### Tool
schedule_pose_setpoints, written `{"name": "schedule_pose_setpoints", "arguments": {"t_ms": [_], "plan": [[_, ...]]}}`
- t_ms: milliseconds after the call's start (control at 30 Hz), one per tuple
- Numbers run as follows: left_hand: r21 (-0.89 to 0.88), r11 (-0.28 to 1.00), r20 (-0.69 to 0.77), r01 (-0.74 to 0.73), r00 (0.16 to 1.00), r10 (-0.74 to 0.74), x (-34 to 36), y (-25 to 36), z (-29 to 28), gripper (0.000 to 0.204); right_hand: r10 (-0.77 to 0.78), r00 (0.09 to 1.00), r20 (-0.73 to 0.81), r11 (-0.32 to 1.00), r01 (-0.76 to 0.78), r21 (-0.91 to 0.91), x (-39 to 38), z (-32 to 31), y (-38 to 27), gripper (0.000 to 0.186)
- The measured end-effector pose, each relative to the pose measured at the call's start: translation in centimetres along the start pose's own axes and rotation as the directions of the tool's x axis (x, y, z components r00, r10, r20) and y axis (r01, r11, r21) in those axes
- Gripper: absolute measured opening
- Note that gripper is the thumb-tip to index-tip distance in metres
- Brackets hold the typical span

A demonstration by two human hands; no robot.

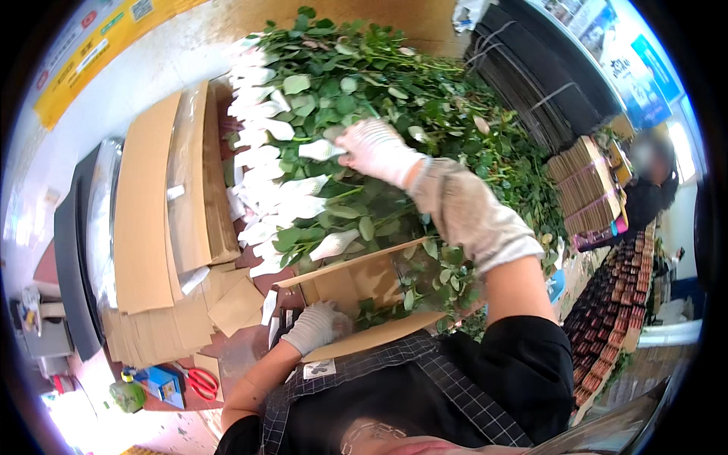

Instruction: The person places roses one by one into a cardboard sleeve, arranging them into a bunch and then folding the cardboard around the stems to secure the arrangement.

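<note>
My right hand (364,152), in a pale glove, reaches across a heap of long leafy rose stems (364,91); its fingers close on a rose with a white-sleeved head (318,150). Many similar white sleeves line the heap's left side. In front of me lies an open cardboard box (345,280) with some leaves inside. My gloved left hand (318,327) grips that box at its near left end, its fingertips partly blurred.
At left are cardboard sheets (144,205), dark boards (80,243), red scissors (199,383) and a blue box (163,387). Behind, right, stand black stacks (531,76) and bundled cardboard (588,186). Another person (656,174) is beside rows of red bundles (607,318).
</note>
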State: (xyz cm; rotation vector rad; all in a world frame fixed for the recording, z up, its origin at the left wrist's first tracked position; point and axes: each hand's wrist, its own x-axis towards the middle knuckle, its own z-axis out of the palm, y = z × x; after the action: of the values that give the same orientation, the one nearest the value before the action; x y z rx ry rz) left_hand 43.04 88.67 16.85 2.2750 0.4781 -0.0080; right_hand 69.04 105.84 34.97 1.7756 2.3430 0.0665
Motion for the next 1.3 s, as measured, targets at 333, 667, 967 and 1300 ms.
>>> {"name": "schedule_pose_setpoints", "arguments": {"t_ms": [333, 667, 967, 1300], "plan": [[0.023, 0.999, -0.046, 0.021, 0.999, -0.020, -0.6, 1.2, -0.8, 0.018, 0.546, 0.252, -0.799, 0.820, 0.034, 0.571, -15.4, -7.4, 9.1, 0.020], [-0.003, 0.990, 0.088, 0.138, 0.987, -0.137, -1.4, 2.5, -1.8, 0.031, -0.087, 0.796, -0.599, 0.995, 0.103, -0.006, -26.1, -11.5, 1.5, 0.026], [-0.076, 0.967, 0.129, 0.243, 0.964, -0.232, -0.1, 2.2, -2.0, 0.030, -0.284, 0.721, -0.632, 0.859, -0.101, -0.501, -18.2, -8.2, 2.2, 0.030], [0.003, 0.968, 0.200, 0.249, 0.949, -0.245, 0.2, 1.2, -1.8, 0.033, 0.024, 0.949, -0.314, 0.945, 0.081, 0.317, -3.5, 0.3, 1.9, 0.050]]}}
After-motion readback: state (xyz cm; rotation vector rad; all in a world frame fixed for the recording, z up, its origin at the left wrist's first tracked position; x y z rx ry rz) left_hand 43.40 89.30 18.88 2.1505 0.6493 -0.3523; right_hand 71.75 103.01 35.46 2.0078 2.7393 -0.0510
